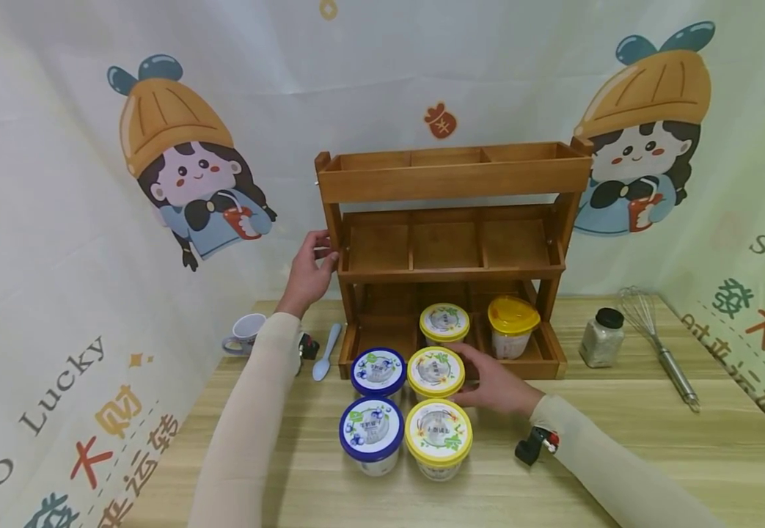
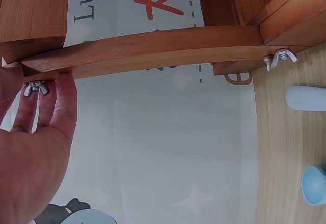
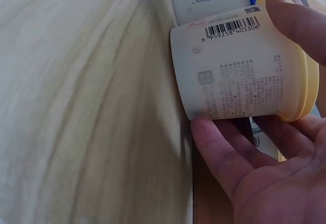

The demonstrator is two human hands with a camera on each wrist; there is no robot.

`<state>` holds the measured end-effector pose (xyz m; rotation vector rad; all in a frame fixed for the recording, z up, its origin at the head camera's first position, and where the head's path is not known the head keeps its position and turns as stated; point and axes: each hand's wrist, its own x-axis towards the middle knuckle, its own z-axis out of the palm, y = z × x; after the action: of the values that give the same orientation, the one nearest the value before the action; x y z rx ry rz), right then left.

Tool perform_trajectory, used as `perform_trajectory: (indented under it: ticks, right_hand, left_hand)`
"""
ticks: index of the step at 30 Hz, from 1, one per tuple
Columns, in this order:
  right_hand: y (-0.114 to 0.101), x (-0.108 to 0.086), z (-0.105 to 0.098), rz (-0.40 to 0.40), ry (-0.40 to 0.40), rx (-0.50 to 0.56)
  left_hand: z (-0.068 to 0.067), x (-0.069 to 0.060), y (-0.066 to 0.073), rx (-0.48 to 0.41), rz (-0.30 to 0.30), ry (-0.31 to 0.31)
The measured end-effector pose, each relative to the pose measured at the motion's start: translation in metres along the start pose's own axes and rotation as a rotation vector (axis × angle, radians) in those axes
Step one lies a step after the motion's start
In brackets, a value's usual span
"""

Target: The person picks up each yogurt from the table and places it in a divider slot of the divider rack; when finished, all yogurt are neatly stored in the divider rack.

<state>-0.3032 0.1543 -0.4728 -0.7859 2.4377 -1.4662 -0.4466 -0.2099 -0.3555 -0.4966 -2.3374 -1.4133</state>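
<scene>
At the left side of a brown wooden rack (image 1: 455, 275), my left hand (image 1: 312, 270) holds the side post (image 2: 153, 51). Its fingertips press the post beside a wing nut (image 2: 35, 87) in the left wrist view. My right hand (image 1: 497, 381) grips a yellow-lidded tub (image 1: 436, 372) in front of the rack, thumb near the lid and fingers on the opposite side. The tub's barcode side (image 3: 234, 66) faces the right wrist camera. Nearer me stands another yellow-lidded tub (image 1: 438, 438), beside two blue-lidded tubs (image 1: 378, 372).
On the bottom shelf sit a yellow-lidded tub (image 1: 444, 323) and a jar with a yellow lid (image 1: 513, 326). A mug (image 1: 246, 334) and pale blue spoon (image 1: 326, 353) lie left; a black-capped jar (image 1: 602, 339) and whisk (image 1: 662, 348) lie right.
</scene>
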Motion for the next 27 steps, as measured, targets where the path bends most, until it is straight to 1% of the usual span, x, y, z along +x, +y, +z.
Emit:
perform_trajectory:
  ticks: [4,9,12,21,25,27]
  right_hand:
    - [0.000,-0.002,-0.004,-0.006,0.015,0.032]
    - [-0.003,-0.005,-0.011,0.024,0.057,-0.010]
    - [-0.007,-0.006,-0.016,0.029,0.069,-0.005]
    - [-0.020,-0.004,-0.023,-0.032,0.058,0.091]
    - [-0.027,-0.002,-0.023,-0.046,0.066,0.090]
    - [-0.030,0.000,-0.023,-0.051,0.070,0.095]
  left_hand:
    - [0.001,0.000,0.002,-0.002,-0.004,-0.003]
    - [0.000,0.000,0.002,0.003,-0.001,0.003]
    - [-0.001,0.000,0.001,0.005,0.001,0.008]
    - [-0.001,0.003,0.000,0.013,-0.005,-0.001]
    - [-0.002,0.003,0.000,0.004,-0.003,0.019]
    - [-0.001,0.003,0.001,-0.014,-0.012,0.032]
